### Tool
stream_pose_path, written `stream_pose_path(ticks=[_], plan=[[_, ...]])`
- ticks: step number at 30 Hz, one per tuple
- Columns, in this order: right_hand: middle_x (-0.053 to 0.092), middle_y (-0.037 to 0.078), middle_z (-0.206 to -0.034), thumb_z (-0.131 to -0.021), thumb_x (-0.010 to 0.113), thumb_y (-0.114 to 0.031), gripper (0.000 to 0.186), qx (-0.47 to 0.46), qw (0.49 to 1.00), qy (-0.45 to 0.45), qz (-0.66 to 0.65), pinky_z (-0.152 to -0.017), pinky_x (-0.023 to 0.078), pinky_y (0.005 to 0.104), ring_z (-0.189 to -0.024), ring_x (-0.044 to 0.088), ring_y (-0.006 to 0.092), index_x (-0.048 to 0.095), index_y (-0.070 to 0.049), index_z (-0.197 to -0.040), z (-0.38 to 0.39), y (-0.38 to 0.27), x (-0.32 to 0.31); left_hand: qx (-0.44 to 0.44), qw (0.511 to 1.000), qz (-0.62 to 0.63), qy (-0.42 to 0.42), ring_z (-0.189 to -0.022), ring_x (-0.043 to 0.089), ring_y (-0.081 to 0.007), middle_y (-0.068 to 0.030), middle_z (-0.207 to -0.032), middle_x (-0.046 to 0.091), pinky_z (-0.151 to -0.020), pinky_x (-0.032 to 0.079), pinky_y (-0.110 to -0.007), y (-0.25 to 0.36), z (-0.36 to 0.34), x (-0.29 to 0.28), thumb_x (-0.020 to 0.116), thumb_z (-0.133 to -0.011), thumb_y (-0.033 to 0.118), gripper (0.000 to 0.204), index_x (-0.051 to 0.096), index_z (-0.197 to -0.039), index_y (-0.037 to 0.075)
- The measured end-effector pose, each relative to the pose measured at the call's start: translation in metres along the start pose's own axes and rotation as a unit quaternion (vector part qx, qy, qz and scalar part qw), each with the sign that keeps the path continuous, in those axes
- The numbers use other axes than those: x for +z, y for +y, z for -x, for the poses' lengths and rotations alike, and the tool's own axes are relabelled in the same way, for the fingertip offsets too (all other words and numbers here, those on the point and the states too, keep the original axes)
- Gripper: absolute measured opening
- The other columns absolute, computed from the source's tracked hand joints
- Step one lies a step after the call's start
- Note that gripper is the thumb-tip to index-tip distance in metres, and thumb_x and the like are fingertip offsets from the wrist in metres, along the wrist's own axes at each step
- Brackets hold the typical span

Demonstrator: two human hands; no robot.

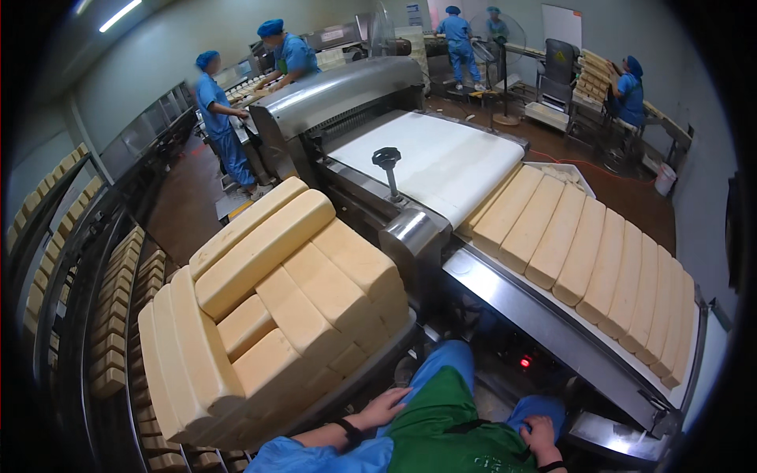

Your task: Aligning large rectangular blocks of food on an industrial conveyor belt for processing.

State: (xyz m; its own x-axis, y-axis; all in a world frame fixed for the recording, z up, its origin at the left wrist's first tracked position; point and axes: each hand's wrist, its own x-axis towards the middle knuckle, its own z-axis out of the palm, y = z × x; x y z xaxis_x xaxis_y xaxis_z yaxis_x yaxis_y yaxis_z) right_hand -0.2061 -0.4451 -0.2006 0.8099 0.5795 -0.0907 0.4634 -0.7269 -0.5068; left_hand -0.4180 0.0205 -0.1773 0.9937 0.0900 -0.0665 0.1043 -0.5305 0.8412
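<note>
My left hand (pixel 384 407) lies on my left thigh, fingers stretched out and holding nothing. On my right thigh rests my right hand (pixel 540 436), its fingers loosely bent with nothing seen in them. Left of my legs, a big stack of long, pale tan loaf-shaped blocks (pixel 315 288) sits in layers; two more blocks lie across its top and others along its left side. To my right, a row of similar blocks (pixel 583 252) lies side by side on a sloping metal table (pixel 536 323). Neither hand touches the blocks.
Ahead stands a steel machine (pixel 347 83) with a white conveyor belt (pixel 430 158) and a black star knob (pixel 386 159). Racks of blocks (pixel 118 315) line the left. Several people in blue work farther off. A white bucket (pixel 665 180) stands by the right wall.
</note>
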Motion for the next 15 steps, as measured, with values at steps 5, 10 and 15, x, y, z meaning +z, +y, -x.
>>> stream_pose_path(ticks=[5, 10, 15], plan=[[0.074, 0.01, -0.112, -0.079, 0.07, -0.033, 0.033, 0.0, 1.0, -0.01, -0.012, -0.113, 0.037, 0.049, -0.116, 0.064, 0.0295, 0.078, -0.009, -0.101, 0.0, -0.01, -0.004, -0.011, 0.99, -0.053, -0.134, -0.138, 0.048, -0.0365, -0.0206, -0.149, 0.049, -0.116, 0.039, -0.044, 0.013, 0.024, -0.031, 0.064, -0.092, 0.02, 0.072, 0.036, -0.157, 0.008], [0.074, 0.009, -0.109, -0.077, 0.072, -0.031, 0.03, 0.01, 1.0, 0.015, -0.011, -0.11, 0.04, 0.0464, -0.11, 0.066, 0.0296, 0.078, -0.01, -0.097, 0.001, -0.01, -0.001, 0.002, 0.99, -0.023, -0.136, -0.137, 0.049, -0.0375, -0.0209, -0.147, 0.05, -0.115, 0.04, -0.043, 0.028, 0.034, -0.032, 0.071, -0.086, 0.025, 0.079, 0.037, -0.155, 0.008], [0.075, 0.01, -0.109, -0.078, 0.07, -0.034, 0.033, 0.02, 1.0, 0.007, -0.007, -0.11, 0.041, 0.0458, -0.111, 0.065, 0.029, 0.078, -0.01, -0.099, 0.004, -0.007, -0.001, 0.013, 0.997, -0.061, -0.048, -0.13, 0.055, -0.038, -0.0186, -0.139, 0.057, -0.11, 0.045, -0.043, 0.037, 0.02, -0.014, 0.069, -0.085, 0.018, 0.061, 0.051, -0.142, 0.007]])
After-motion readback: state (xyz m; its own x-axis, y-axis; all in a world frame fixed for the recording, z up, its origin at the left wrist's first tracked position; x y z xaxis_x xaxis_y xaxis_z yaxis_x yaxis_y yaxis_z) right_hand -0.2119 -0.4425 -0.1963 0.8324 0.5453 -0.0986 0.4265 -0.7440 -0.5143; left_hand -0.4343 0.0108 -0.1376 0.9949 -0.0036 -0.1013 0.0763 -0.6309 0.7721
